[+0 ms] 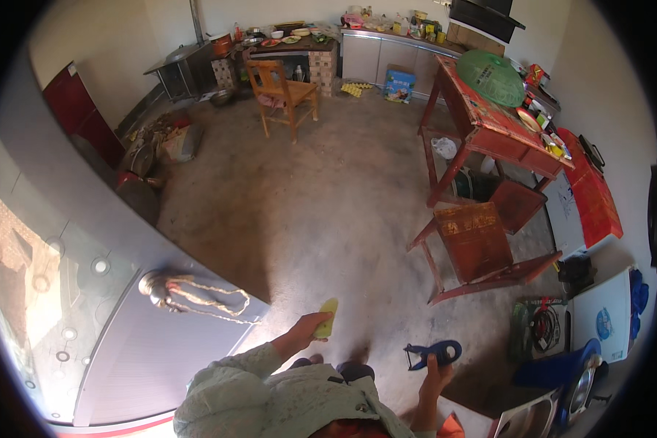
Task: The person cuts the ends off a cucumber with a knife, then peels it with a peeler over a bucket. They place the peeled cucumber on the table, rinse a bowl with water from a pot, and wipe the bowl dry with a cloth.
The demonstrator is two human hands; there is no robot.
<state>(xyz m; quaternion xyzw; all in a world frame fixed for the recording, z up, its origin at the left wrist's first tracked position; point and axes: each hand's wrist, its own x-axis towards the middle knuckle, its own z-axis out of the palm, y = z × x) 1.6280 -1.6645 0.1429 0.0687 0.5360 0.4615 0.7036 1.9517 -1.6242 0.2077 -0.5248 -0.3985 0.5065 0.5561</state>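
My left hand is closed around a pale yellow-green, oblong piece, perhaps a vegetable; its exact kind is not clear. The piece sticks up past my fingers, over the floor in front of my feet. In my right hand is a dark blue Y-shaped peeler with a ring-shaped handle end. Its forked head points left, toward the other hand, and the two are well apart. My feet show just below, between the hands.
An open grey door with a knob and a hanging cord stands close on my left. On the right are a red-brown wooden chair, a red table and a sink. A wooden chair stands farther off, before a cluttered counter.
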